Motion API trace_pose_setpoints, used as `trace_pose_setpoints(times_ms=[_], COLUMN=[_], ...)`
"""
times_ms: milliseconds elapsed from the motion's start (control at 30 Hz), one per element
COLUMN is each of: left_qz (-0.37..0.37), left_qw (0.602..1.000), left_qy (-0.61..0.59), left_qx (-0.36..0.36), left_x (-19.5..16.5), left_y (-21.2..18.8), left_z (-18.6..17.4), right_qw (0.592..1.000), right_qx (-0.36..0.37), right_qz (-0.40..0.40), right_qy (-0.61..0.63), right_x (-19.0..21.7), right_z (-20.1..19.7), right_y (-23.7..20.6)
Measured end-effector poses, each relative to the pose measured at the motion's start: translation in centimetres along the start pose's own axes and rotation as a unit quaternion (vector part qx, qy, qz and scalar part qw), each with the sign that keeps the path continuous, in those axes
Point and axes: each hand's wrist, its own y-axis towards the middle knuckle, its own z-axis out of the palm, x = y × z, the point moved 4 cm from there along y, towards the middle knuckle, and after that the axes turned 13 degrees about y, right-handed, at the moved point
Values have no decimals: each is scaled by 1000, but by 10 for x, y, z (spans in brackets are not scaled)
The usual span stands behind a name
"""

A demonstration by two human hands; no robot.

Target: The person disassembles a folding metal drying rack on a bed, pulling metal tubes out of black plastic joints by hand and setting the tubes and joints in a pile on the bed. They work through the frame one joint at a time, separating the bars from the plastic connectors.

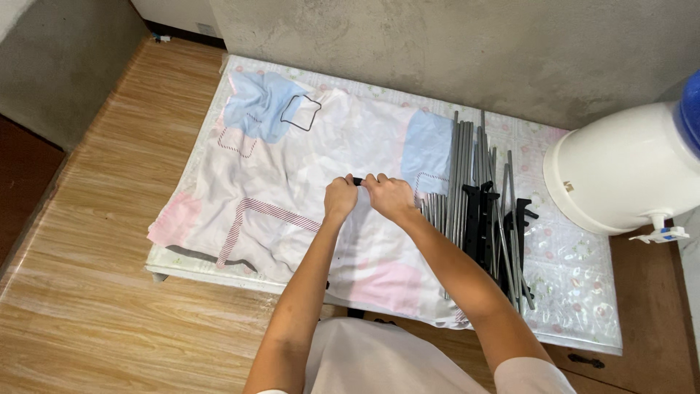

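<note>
Patterned sheet over low table; left hand, right hand fingers closed on small black piece; metal rods beside.

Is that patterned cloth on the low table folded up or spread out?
Spread out. The patterned cloth lies flat across most of the low table, wrinkled, its edges near the table's rim.

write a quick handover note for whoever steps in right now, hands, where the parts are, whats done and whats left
Left hand and right hand: close together over the patterned sheet, both closed on a small black piece; what it is cannot be told.
Parts: the bundle of grey metal rods and the black plastic connectors lie to the right of the hands on the low table. A white water dispenser stands at far right.
Done: nothing visibly assembled.
Left: rods and connectors lie loose in the pile.
</note>
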Motion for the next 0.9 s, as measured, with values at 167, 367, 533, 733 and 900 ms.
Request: trace_pose_setpoints(times_ms=[167,367,533,733,900], left_qz=[47,186,292,208,16], left_qw=[998,978,952,973,978], left_qy=[-9,11,-6,-77,-103], left_qx=[-34,-94,-93,58,180], left_x=[-1,-11,-12,-9,1], left_y=[-4,-17,-20,6,19], left_z=[-7,-31,-48,-39,-16], right_qw=[988,934,620,897,956], right_qx=[33,13,227,73,176], right_qz=[130,203,405,211,194], right_qy=[74,293,632,381,133], right_x=[4,-7,-26,-5,5], right_z=[0,-12,5,8,1], right_y=[1,13,1,0,10])
